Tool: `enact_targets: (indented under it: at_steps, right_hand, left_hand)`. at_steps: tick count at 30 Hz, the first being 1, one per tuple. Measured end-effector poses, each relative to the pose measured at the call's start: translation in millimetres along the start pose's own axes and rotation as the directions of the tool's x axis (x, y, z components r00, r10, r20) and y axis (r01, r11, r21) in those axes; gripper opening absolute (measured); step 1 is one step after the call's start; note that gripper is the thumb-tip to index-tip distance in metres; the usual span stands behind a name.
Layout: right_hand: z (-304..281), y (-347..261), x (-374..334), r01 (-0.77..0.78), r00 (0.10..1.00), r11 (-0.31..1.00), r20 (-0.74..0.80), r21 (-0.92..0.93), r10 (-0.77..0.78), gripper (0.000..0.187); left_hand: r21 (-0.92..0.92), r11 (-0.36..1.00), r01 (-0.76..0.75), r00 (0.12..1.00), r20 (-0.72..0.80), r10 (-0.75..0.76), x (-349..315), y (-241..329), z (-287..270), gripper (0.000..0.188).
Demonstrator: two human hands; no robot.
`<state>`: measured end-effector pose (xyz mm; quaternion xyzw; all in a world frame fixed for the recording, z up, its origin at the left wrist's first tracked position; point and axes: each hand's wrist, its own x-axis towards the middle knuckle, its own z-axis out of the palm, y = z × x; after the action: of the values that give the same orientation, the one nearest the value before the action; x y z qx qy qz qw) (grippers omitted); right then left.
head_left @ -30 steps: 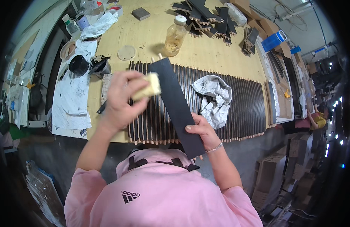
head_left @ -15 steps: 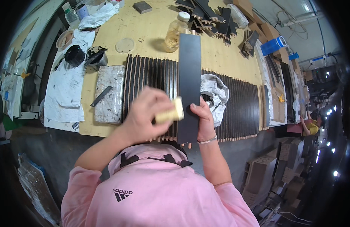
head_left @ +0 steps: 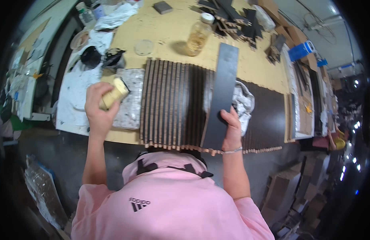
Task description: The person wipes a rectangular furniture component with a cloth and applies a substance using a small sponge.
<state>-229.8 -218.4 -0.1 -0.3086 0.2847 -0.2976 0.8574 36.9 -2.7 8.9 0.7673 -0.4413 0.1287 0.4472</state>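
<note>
My left hand [head_left: 100, 106] grips a pale yellow sponge block [head_left: 114, 96] whose far end is stained black. It is over the near left of the table, above a stained, plastic-wrapped slab [head_left: 132, 114]. My right hand [head_left: 233, 130] holds a long dark board [head_left: 224, 76] by its lower right edge, thumb on the face. The board is tilted over a row of dark slats [head_left: 169, 100] standing on edge, with wooden dowel pegs at their ends. Behind the right hand, a crumpled white cloth [head_left: 245, 105] lies on more slats [head_left: 267, 112].
Black-coated cups [head_left: 90, 57] stand at the left on a stained white cloth [head_left: 71, 114]. A clear jar [head_left: 199, 36] with a white cap sits beyond the slats. Dark pegged boards [head_left: 233, 18] are piled at the far right. Cardboard boxes [head_left: 283, 184] stand on the floor at the right.
My left hand has moved left with the sponge, away from the dark board to the wrapped slab. The board in my right hand has tilted, its top leaning right. The whole view has shifted slightly.
</note>
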Motion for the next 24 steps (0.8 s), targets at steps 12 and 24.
enact_targets:
  at_steps: [12, 24]
  right_hand:
    - [10.3, 5.3, 2.3, -0.037, 0.996, 0.996, 0.072, -0.075, 0.043, 0.042]
    - [18.8, 4.9, 7.0, -0.08, 0.996, 0.997, 0.037, 0.024, 0.079, 0.036]
  left_hand:
    - [0.445, 0.889, 0.106, 0.994, -0.035, -0.101, -7.5, -141.0, -15.5, 0.029]
    - [0.351, 0.936, 0.029, 0.998, 0.034, -0.043, 69.4, -149.8, 49.3, 0.012]
